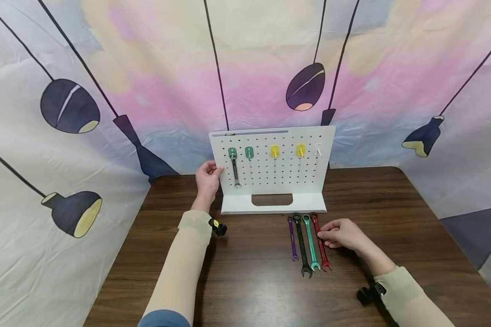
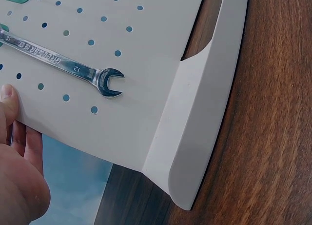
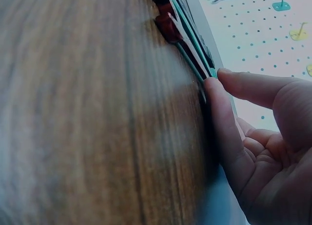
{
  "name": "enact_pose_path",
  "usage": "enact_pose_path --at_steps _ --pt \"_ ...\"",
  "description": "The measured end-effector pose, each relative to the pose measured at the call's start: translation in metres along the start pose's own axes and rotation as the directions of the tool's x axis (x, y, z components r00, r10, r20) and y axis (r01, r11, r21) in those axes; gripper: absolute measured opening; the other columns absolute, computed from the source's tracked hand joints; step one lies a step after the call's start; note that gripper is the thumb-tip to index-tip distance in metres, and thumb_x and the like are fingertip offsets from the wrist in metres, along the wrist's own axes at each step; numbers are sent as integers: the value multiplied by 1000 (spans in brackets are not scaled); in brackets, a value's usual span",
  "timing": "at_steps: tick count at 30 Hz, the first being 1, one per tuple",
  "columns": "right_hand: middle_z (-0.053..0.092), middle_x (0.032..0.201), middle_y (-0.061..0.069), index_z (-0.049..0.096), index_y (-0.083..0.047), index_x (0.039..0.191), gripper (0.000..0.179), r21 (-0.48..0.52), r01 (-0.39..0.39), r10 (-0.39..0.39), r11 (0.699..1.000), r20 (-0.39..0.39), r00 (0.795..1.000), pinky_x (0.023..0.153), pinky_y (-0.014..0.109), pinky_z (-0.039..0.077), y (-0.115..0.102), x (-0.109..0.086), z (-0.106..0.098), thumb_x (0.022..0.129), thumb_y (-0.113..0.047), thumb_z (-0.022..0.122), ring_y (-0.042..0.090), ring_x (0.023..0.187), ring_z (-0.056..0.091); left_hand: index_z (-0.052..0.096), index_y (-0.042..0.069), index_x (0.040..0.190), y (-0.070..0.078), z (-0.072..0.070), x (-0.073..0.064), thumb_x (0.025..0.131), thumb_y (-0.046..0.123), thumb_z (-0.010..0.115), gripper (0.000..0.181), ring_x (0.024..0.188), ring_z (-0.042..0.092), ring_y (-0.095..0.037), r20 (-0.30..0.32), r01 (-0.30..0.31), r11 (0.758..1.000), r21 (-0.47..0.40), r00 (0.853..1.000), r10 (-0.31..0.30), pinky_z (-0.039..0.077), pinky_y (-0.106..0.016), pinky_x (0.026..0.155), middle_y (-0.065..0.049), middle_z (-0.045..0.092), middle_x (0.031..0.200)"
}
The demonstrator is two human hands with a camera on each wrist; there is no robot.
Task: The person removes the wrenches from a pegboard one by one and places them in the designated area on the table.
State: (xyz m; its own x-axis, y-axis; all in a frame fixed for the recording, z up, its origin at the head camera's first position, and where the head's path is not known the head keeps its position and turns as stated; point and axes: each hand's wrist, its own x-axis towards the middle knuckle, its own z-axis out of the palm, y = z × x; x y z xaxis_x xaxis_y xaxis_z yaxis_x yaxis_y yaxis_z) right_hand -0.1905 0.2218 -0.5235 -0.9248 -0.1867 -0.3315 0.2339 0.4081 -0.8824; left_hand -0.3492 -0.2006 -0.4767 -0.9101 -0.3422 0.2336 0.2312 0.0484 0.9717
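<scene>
A white pegboard stand (image 1: 270, 175) rises at the back of the table. My left hand (image 1: 208, 179) holds its left edge, thumb on the front and fingers behind, as the left wrist view shows with the hand (image 2: 19, 171) at lower left. A silver combination wrench (image 2: 63, 61) hangs from the leftmost green hook (image 1: 232, 151). In front of the board lie a purple wrench (image 1: 292, 238), a black wrench (image 1: 300, 245), a green wrench (image 1: 311, 243) and a red wrench (image 1: 321, 247), open ends toward me. My right hand (image 1: 343, 235) pinches the red wrench's shaft between thumb and index finger (image 3: 222, 112).
More hooks sit on the board: a second green one (image 1: 249, 153), two yellow ones (image 1: 274, 151) and a clear one (image 1: 318, 150). The stand's base has a cut-out slot. A printed cloth (image 1: 253, 68) hangs behind the brown wooden table (image 1: 253, 281).
</scene>
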Motion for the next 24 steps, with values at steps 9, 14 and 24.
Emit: enact_pose_path --at_steps 9,14,24 --pt "78 88 10 70 11 115 29 10 13 -13 1000 3 1000 67 31 63 0 0 -6 101 -13 76 16 75 73 68 2 98 1 0 -1 95 -5 77 12 78 59 -9 -2 -13 1000 2 1000 13 50 -19 70 2 60 88" --pt "78 90 9 71 11 115 31 -5 25 -25 1000 0 1000 69 32 64 -1 0 -10 101 -16 76 17 77 74 67 2 99 2 1 -2 96 -5 77 13 80 58 -10 -1 -9 1000 11 1000 9 49 -19 71 1 59 89" --pt "73 97 13 68 11 123 40 -14 55 -55 998 -15 998 74 34 64 -12 3 -15 107 -25 69 20 83 73 67 2 99 3 -1 -2 97 -3 77 11 80 58 -11 8 3 1000 22 1000 -3 50 -22 72 0 60 90"
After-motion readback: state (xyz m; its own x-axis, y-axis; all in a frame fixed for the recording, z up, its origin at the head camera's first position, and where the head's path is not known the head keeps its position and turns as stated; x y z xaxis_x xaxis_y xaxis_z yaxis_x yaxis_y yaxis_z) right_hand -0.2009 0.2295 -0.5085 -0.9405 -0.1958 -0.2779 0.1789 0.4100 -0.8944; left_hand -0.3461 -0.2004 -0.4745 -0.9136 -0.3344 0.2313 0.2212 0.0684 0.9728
